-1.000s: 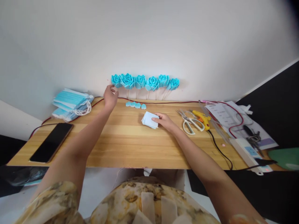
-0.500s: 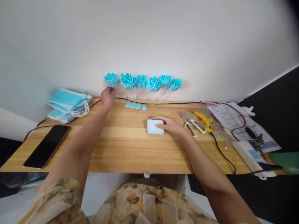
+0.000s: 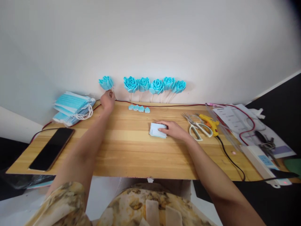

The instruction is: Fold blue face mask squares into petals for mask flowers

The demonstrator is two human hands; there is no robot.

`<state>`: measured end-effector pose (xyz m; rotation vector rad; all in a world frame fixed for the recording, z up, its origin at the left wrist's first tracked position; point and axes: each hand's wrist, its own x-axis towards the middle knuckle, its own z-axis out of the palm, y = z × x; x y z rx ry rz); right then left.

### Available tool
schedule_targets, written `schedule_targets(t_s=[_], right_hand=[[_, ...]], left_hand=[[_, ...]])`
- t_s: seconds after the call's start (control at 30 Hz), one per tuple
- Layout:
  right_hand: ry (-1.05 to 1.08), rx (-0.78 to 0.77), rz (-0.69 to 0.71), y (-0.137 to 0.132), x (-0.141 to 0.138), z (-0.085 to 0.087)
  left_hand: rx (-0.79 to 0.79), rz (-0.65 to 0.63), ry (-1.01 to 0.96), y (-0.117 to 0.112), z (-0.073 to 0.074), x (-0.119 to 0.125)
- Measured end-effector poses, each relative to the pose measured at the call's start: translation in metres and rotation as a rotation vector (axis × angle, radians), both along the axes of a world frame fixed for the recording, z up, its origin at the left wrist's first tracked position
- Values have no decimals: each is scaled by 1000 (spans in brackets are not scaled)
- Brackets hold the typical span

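Observation:
At the back left, my left hand (image 3: 108,100) is closed in a pinch at the stem of a blue artificial flower (image 3: 106,83). Its bloom leans left against the wall, and part of the thin stick shows right of my fingers. My right hand (image 3: 173,129) grips a stack of pale folded fabric pieces (image 3: 157,130) on the table, thumb on top and fingers along the far side. Several small blue petal pieces (image 3: 141,108) lie in a row between my hands, farther back. Behind them, several finished blue flowers (image 3: 156,86) lean on the wall.
Scissors (image 3: 198,127) and a yellow glue gun (image 3: 210,124) lie right of my right hand. Farther right are papers (image 3: 231,121), keys (image 3: 266,145) and a power strip (image 3: 262,163). Blue face masks (image 3: 71,103) and a phone (image 3: 52,149) lie on the left.
The flower at my left hand has tipped to the left, toward the wall, and that hand has dropped slightly. My right hand stays on the stack. The whole view has shifted a little.

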<state>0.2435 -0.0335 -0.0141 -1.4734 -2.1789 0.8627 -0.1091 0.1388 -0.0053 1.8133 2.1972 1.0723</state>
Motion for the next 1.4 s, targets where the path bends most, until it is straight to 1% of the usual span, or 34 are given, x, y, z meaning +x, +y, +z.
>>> schedule_targets(t_s=[0.17,0.4,0.67,0.77,0.9,0.97,1.03,1.1,1.13,1.2,1.27,1.4], right_hand=[[-13,-16,2,-1,-2,0],[-18,7,4,0,-2,-2],[-10,19,4,0,-2,-4],[-7,29,0,1,-2,-4],[0,30,4,1,-1,-6],[1,29,7,1,-1,-6],[2,33,9,2,-1,-7],[4,40,9,2,-1,-8],[6,43,9,3,-1,-8],[10,48,11,3,-1,-9],[15,54,15,4,-1,-10],[29,52,19,5,0,-11]], left_hand=[[-10,17,29,3,-2,4],[-38,26,90,5,-7,2],[-49,0,71,7,-4,2],[-23,-21,61,1,-5,-3],[101,-35,32,-19,-11,-6],[145,-75,10,-28,-15,1],[170,-188,-24,-34,-18,16],[160,-291,-48,-33,-19,34],[155,-318,-49,-30,-18,43],[153,-313,-28,-22,-17,59],[149,-269,2,-13,-14,70],[124,-215,18,-2,-10,75]])
